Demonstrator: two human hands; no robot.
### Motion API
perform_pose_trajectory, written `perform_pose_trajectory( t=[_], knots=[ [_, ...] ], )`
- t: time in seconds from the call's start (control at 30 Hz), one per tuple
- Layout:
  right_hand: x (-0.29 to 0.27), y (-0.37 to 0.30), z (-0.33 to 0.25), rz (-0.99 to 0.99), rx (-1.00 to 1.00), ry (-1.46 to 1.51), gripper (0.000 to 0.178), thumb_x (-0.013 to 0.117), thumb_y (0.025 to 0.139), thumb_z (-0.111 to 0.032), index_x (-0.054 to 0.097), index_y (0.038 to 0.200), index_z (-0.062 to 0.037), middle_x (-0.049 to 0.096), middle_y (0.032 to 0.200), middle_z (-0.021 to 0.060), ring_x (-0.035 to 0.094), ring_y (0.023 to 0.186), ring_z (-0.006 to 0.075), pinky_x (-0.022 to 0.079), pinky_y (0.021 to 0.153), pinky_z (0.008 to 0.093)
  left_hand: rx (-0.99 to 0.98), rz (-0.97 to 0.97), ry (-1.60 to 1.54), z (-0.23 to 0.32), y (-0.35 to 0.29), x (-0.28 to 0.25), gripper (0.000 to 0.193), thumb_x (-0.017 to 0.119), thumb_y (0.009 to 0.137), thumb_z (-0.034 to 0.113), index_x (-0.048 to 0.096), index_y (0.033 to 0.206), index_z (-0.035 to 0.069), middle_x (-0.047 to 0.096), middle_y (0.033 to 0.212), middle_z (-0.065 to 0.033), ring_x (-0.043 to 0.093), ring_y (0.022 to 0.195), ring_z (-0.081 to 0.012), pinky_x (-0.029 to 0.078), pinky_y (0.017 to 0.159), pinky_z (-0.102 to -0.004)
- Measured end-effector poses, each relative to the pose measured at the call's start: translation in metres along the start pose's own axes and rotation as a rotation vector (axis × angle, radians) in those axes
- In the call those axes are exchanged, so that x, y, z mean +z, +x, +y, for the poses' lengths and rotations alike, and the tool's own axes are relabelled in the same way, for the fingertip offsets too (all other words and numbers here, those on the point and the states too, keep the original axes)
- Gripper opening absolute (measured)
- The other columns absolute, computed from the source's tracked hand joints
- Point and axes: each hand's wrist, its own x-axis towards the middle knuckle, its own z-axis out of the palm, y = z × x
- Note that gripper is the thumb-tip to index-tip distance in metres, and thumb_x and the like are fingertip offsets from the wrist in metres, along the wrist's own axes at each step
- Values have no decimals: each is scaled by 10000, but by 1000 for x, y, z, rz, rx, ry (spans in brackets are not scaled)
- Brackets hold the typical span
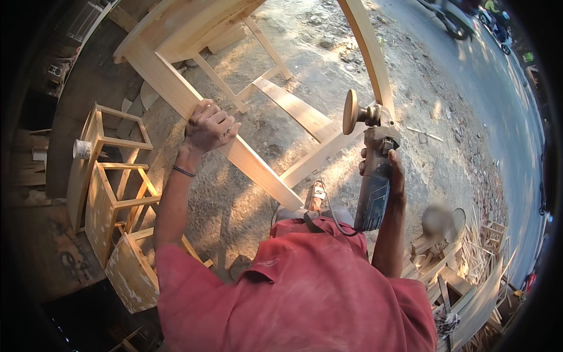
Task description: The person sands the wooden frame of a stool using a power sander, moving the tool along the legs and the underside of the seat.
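My left hand (pixel 209 125) is closed around the near rail of a pale wooden frame (pixel 258 167), which looks like an unfinished piece of furniture with legs and crossbars. In my right hand (pixel 394 170) is a blue and black angle grinder (pixel 374 185), gripped by its body and held upright. A round tan sanding disc (pixel 350 111) sits at the tool's head, facing left, apart from the rail I hold. The grinder's head overlaps the lower end of a long curved-looking wooden leg (pixel 372 53); whether they touch I cannot tell. A dark cord runs from the grinder's base toward my waist.
Several wooden stools (pixel 120 199) stand at the left, with a white cup-like container (pixel 82 149) on one. Scrap wood (pixel 451 264) is heaped at the lower right. A road (pixel 498 88) with motorbikes (pixel 451 20) runs along the right. My sandalled foot (pixel 317 193) is below the frame.
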Motion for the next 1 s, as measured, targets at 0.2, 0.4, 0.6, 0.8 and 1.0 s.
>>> perform_pose_trajectory(
  t=[0.2,0.4,0.6,0.8,1.0],
  knots=[
    [-39,-33,-7,147,-110,80,711,717,901,-478,486,1381,-7,655,1010,158,703,732,243,608,609,342,366,-432,-58,53,-16,41,323,733,853,457,699,912,140,685,877,-12,668,910,-191,495,964,-387],
    [-64,-39,-9,333,-218,139,654,626,962,-502,501,1351,9,666,1000,170,701,695,244,606,583,343,541,-344,-101,68,-19,47,234,596,927,310,650,1060,125,676,1071,-26,659,1020,-191,496,950,-364],
    [-92,-30,0,370,-292,211,662,558,1007,-542,498,1350,21,680,1010,192,703,679,262,620,613,376,459,-491,-163,118,-25,65,190,571,904,233,646,996,85,665,903,-59,673,940,-208,503,855,-344],
    [-90,-31,0,439,-266,282,634,579,997,-547,527,1323,-6,687,975,180,695,655,260,619,604,382,400,-428,-253,174,-50,92,151,602,877,191,643,944,62,675,950,-93,667,944,-245,514,865,-371],
    [-92,-28,4,444,-239,272,616,594,984,-554,547,1292,-24,686,953,161,690,650,258,614,600,388,435,-356,-419,189,-62,96,209,578,898,210,661,999,48,656,969,-70,655,958,-233,495,898,-367]
  ],
)
